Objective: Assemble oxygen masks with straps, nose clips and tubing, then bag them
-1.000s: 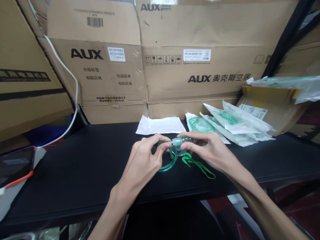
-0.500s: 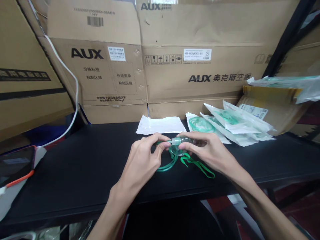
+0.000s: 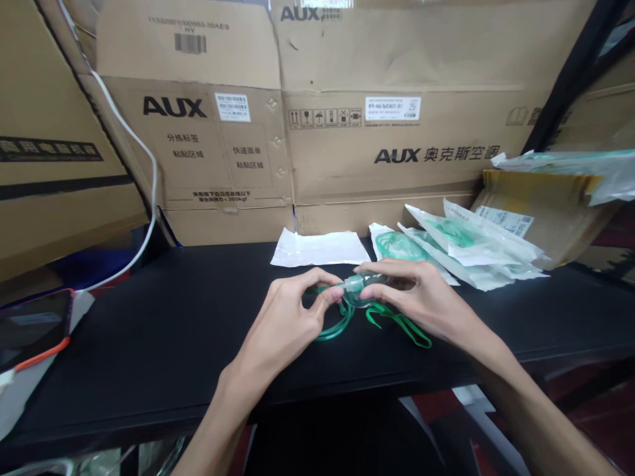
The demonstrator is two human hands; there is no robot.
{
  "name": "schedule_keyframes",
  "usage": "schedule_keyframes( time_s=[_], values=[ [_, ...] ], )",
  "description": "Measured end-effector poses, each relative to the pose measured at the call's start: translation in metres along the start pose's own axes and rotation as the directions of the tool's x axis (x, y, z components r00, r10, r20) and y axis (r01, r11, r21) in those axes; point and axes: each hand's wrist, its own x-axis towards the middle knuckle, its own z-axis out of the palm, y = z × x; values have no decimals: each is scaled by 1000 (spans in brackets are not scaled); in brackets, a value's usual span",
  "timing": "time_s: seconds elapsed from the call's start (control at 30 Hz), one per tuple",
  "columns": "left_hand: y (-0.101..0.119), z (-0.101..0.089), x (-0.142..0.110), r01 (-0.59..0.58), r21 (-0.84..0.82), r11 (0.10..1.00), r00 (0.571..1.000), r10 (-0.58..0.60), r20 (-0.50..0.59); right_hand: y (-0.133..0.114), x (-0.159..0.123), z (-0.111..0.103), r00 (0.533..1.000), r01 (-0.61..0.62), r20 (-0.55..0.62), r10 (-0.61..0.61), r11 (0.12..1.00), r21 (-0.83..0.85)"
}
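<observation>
Over the black tabletop, my right hand [image 3: 417, 287] is closed round a clear green oxygen mask [image 3: 362, 299], its fingers hiding much of the cup. The mask's pale connector [image 3: 354, 284] points left. My left hand [image 3: 297, 307] pinches the end of the green tubing [image 3: 335, 330] at that connector; whether the two are fully joined I cannot tell. A loop of the tubing hangs below my left fingers. The mask's green elastic strap [image 3: 404, 322] trails under my right hand.
Behind my hands lies a flat white packet [image 3: 320, 248]. Several sealed pouches with green tubing [image 3: 476, 248] are piled at the right, beside a taped carton [image 3: 540, 211]. Large cardboard boxes [image 3: 337, 152] stand at the back. A phone [image 3: 37, 327] and white cable [image 3: 153, 178] are at left.
Both hands, with the mask and tube end, have shifted slightly to the right. The strap has swung right along with the mask. Both grips look the same.
</observation>
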Motion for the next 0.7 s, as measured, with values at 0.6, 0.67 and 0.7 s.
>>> schedule_keyframes(
  time_s=[0.6,0.67,0.7],
  values=[
    [-12,0,1,-195,160,968,980,188,60,8,1,2,980,199,9,-199,979,-45],
    [-12,0,1,-200,172,965,980,194,50,8,1,3,980,199,2,-199,979,-35],
    [-12,0,1,-200,176,964,980,195,48,8,1,3,980,197,-1,-197,980,-32]
  ],
)
